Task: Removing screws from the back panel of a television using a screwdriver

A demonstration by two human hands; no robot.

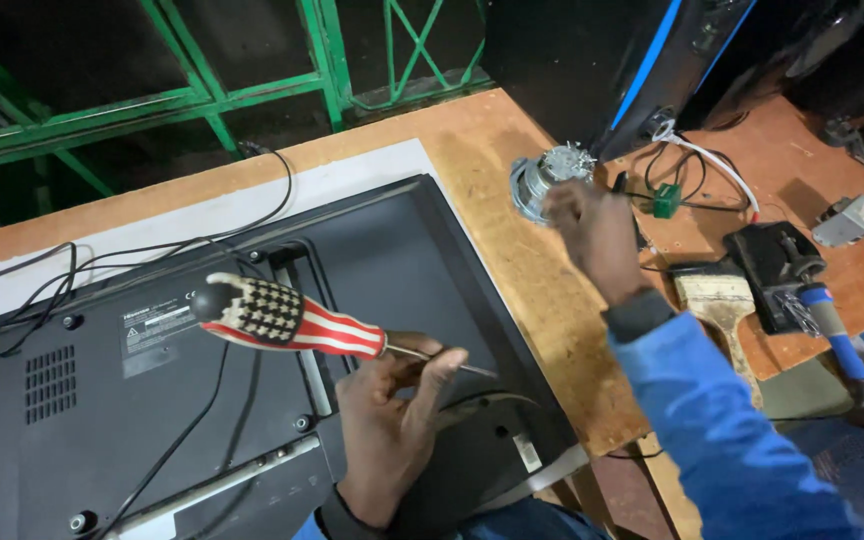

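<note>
A: Item one, your left hand (392, 420)?
B: Lower centre; fingers pinched on the shaft of a striped-handled screwdriver (292, 322) over the black television back (152, 400).
A: Item two, your right hand (597, 235)?
B: Upper right, fingertips closed against a small metal speaker (542, 180) on the wooden bench (512, 250).

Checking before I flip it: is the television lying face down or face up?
Face down: the television shows its black back panel, vents and screw holes upward.

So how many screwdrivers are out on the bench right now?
2. One striped screwdriver is in the left hand over the television back; one blue-handled screwdriver lies at the right by the paintbrush. Others may be hidden.
</note>
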